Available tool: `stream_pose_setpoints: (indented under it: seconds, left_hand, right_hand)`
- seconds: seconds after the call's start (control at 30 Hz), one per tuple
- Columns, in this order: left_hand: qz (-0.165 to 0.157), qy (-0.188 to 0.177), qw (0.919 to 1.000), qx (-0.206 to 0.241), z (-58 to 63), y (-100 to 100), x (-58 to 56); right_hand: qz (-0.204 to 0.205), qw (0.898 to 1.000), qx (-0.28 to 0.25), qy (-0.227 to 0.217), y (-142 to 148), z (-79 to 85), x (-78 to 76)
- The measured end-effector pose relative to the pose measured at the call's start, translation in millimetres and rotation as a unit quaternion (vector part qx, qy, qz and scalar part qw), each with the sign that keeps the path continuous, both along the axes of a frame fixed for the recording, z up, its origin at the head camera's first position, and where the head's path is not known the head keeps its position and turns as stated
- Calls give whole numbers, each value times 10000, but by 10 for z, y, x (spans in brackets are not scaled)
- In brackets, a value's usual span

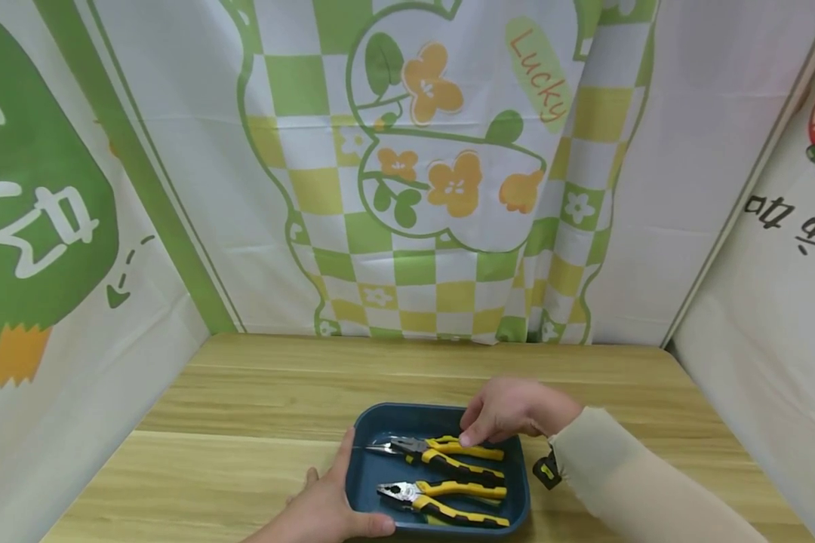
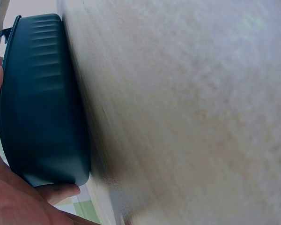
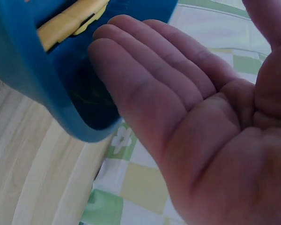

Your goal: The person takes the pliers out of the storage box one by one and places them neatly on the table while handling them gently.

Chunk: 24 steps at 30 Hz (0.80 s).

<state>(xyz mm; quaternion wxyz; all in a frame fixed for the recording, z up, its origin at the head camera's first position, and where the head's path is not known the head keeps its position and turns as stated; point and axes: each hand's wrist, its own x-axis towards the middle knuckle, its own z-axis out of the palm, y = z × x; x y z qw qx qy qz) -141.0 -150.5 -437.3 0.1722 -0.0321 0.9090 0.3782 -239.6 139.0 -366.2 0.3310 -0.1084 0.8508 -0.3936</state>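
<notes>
A dark blue plastic bin (image 1: 441,411) sits on the table. Inside lie pliers with yellow-and-black handles: one pair (image 1: 465,466) toward the back, another pair (image 1: 462,489) toward the front. A slim silver tip (image 1: 379,448) pokes out beside the rear pair's jaws; the rest of it is hidden. My left hand (image 1: 326,501) holds the bin's near left corner, thumb along the front rim and fingers against the left wall (image 2: 44,117). Over the back right of the bin, my right hand (image 1: 509,411) has its fingertips at the rear pliers' handle, thumb apart from the extended fingers (image 3: 145,79).
The wooden table (image 1: 258,392) extends around the bin. A patterned green, yellow and white cloth (image 1: 441,286) hangs behind it, with printed white cloth walls on both sides. A small black device (image 1: 547,471) is strapped at the right wrist.
</notes>
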Motion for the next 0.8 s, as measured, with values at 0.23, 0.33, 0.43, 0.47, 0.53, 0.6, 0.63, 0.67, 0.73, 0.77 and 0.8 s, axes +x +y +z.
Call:
stream_pose_setpoints:
  seconds: [0.23,0.33,0.43,0.47,0.53,0.6,0.63,0.67,0.73,0.77,0.8]
  left_hand:
    - [-9,12,10000,-14,-9,-9,6]
    - [-18,21,10000,-34,-13,-7,2]
    - [16,-38,10000,-43,-11,-3,-2]
    - [30,-61,10000,-49,-12,-3,-3]
    - [48,-98,9999,-54,-12,-5,-7]
    - [50,-85,9999,-45,-15,-9,-8]
    - [51,-81,9999,-42,-16,-11,-9]
    - [52,-83,9999,-39,-18,-12,-10]
    - [42,-68,10000,-35,-20,-16,-12]
    - [41,-61,10000,-34,-20,-17,-12]
    - [38,-60,10000,-34,-20,-19,-13]
  right_hand:
    - [157,9979,585,242,-74,-59,26]
    - [168,9971,668,315,-87,-76,34]
    - [229,9944,908,488,-111,-78,37]
    - [251,9929,1016,559,-118,-78,35]
    - [269,9895,1250,670,-137,-79,34]
    - [274,9872,1381,747,-152,-94,29]
    - [253,9866,1426,756,-155,-102,28]
    - [250,9859,1463,769,-160,-110,25]
    - [260,9855,1477,798,-166,-130,20]
    - [277,9855,1472,800,-168,-141,16]
    - [279,9857,1467,785,-168,-149,11]
